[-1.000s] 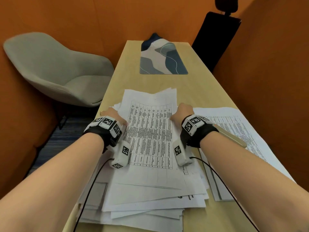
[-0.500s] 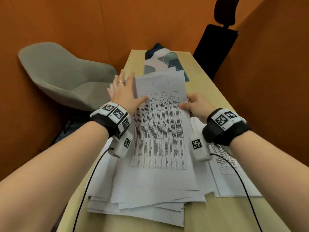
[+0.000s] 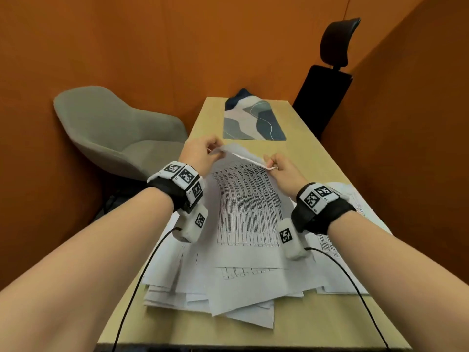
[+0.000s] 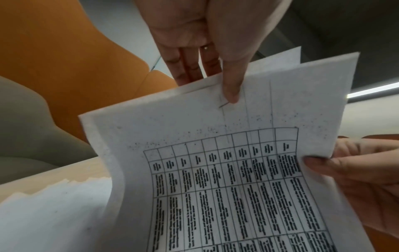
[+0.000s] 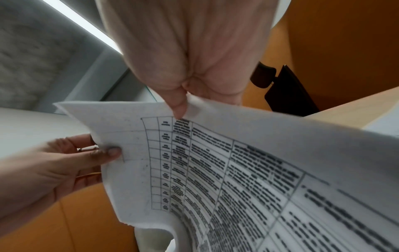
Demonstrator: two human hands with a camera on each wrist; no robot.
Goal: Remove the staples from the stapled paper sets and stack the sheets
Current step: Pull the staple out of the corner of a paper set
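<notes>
Above a loose heap of white printed sheets (image 3: 228,280) on a pale wooden table (image 3: 304,158), the left hand (image 3: 200,151) and right hand (image 3: 284,168) each pinch a top corner of a stapled white paper set printed with a table (image 4: 226,170). A thin metal staple (image 4: 224,104) remains by the left thumb. The job looks unfinished: this staple is not yet out, and the heap lies untidy.

left fingers (image 4: 190,68) behind paper set (image 4: 215,153), table text illegible

Head overhead; wrists close, upward.

Papers (image 3: 243,273) on table (image 3: 314,329), chair (image 3: 114,133) left.
</notes>
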